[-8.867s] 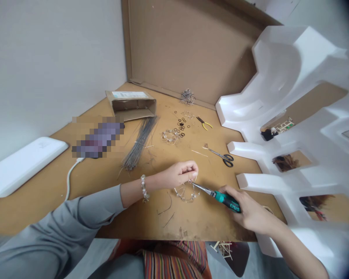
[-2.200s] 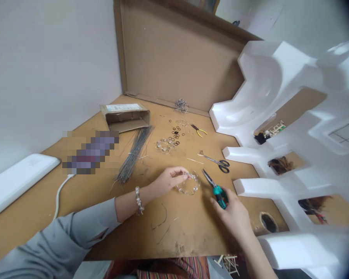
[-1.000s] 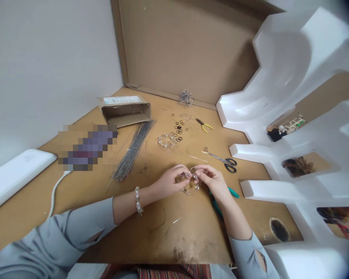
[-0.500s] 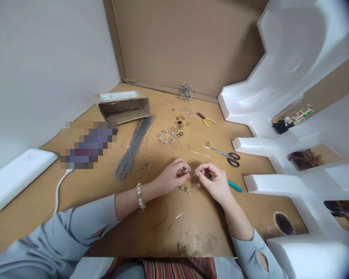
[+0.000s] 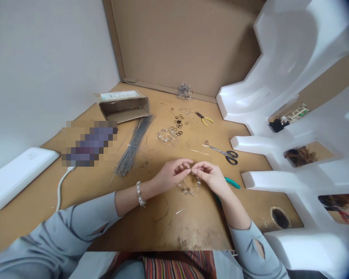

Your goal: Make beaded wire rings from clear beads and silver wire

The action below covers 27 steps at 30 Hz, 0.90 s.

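Observation:
A thin wire ring strung with clear beads [image 5: 189, 192] hangs below my two hands, just over the brown tabletop. My left hand [image 5: 172, 174] pinches its upper part between thumb and forefinger. Fingertip to fingertip with it, my right hand [image 5: 211, 176] is also closed in a pinch on the ring. The exact spot of wire or bead between the fingertips is hidden. By my right wrist lies a teal-handled tool [image 5: 232, 183], partly covered by the forearm. Another beaded wire ring [image 5: 166, 135] rests farther back on the table.
Black-handled scissors [image 5: 232, 157] and yellow-handled pliers [image 5: 205, 119] lie to the right. Small dark rings [image 5: 178, 124] are scattered behind my hands. Left of them are a bundle of grey wires [image 5: 130, 151] and an open cardboard box [image 5: 125, 112]. White foam [image 5: 267, 180] borders the right side.
My fingertips have come together, where a gap with a bead and wire showed between them before. The beaded ring now hangs more visibly beneath. The view has shifted slightly.

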{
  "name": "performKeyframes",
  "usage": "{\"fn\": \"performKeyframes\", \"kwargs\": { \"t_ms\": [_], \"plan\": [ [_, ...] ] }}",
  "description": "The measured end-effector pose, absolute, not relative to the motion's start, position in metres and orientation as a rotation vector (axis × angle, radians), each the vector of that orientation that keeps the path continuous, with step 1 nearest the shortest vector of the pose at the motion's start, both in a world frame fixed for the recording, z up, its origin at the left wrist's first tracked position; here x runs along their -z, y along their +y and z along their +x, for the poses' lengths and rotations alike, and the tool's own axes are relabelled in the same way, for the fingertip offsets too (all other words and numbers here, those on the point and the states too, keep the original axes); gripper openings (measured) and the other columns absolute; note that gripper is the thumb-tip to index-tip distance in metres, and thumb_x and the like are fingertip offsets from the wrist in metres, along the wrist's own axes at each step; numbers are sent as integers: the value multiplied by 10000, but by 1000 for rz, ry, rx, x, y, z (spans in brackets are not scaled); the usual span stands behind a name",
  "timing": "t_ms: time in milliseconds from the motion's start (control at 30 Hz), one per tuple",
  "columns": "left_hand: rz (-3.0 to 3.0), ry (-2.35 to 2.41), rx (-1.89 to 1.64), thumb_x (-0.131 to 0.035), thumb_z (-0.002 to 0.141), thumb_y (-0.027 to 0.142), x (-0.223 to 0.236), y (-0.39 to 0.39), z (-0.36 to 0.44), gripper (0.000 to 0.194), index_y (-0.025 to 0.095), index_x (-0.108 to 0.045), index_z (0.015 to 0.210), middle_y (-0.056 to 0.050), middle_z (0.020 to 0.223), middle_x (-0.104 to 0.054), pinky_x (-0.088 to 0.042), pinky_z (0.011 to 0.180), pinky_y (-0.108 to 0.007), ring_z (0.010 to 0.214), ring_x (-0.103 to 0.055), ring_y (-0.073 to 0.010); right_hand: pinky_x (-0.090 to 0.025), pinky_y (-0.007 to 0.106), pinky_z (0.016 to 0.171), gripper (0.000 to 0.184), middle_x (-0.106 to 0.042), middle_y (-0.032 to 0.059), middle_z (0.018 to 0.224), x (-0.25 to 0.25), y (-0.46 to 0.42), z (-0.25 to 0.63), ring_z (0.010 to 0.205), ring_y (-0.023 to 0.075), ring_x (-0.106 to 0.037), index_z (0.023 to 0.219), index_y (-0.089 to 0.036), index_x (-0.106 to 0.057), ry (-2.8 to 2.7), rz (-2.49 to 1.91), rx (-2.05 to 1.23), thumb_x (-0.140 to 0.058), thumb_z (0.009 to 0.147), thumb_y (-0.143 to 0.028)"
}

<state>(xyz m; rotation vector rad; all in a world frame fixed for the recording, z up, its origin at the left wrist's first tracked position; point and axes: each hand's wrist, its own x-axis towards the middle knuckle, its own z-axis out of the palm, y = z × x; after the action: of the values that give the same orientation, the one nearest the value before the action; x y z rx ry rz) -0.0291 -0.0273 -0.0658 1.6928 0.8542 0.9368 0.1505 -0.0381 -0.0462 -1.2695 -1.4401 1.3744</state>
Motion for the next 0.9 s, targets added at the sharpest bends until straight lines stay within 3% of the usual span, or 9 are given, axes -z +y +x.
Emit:
{"fn": "performKeyframes", "kwargs": {
  "t_ms": [100,300,400,533,900],
  "plan": [
    [1676,854,-864,-512,836,268,70,-26,-28,237,146,-592,1023,-28,784,-637,-414,578,-207,649,-545,-102,-412,230,551,252,-606,-11,640,50,-38,150,552,90,-503,784,-170,-637,-1442,-1294,-1376,-674,688,-400],
    [1640,971,-877,-502,812,244,72,-23,-29,159,145,-602,883,-18,739,-631,-429,586,-214,644,-553,-110,-423,240,557,229,-624,5,686,53,-36,161,538,94,-504,829,-169,-627,-1570,-1499,-1060,-589,747,-379],
    [1664,972,-885,-498,813,247,73,-22,-29,158,142,-595,879,-8,712,-608,-409,557,-203,606,-523,-96,-438,249,613,204,-645,18,767,54,-39,162,616,111,-546,880,-179,-644,-1833,-1504,-950,-584,747,-321],
    [1680,981,-883,-499,813,244,74,-22,-28,152,142,-594,874,5,682,-589,-374,514,-189,561,-482,-82,-412,231,609,180,-613,3,730,53,-44,156,638,113,-536,902,-215,-669,-2107,-1517,-742,-573,757,-263],
    [1740,1055,-890,-530,785,204,84,-22,-26,166,164,-580,939,12,717,-567,-404,565,-202,598,-493,-87,-374,219,584,154,-619,-5,727,49,-48,150,621,115,-543,869,-259,-675,-2235,-1622,-565,-541,795,-270]
  ]
}}
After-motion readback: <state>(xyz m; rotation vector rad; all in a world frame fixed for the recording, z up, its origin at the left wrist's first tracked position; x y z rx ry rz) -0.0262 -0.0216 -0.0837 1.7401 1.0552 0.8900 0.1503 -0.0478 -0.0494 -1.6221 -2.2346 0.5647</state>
